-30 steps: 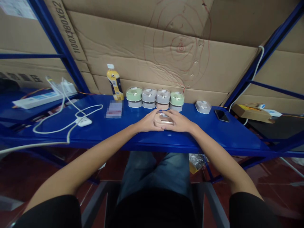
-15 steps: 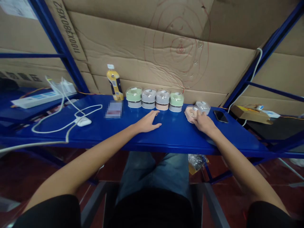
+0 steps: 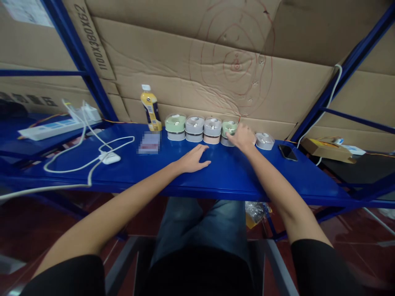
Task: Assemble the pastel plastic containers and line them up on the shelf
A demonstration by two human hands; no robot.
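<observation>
My right hand [image 3: 243, 137] curls around the right side of a green box [image 3: 230, 126] with a clear lid, thumb at its front. This box is the upper one of a stack at the right end of a row of stacked clear-lidded boxes. Behind the hand, the edge of a pink box [image 3: 254, 138] shows; most of it is hidden. A single grey box [image 3: 264, 141] sits to its right. My left hand [image 3: 194, 159] rests on the blue table [image 3: 216, 176] in front of the row, fingers apart, holding nothing.
A yellow drink bottle [image 3: 151, 109] stands left of the stacks, behind a blurred-out flat item [image 3: 149, 142]. A white charger [image 3: 109, 158] with its cable lies farther left. A phone [image 3: 287, 152] lies at the right. Cardboard [image 3: 173, 61] lines the back.
My right hand has let go of the pink box, now farther back beside the row, and moved left to the green box. My left hand has stayed in place.
</observation>
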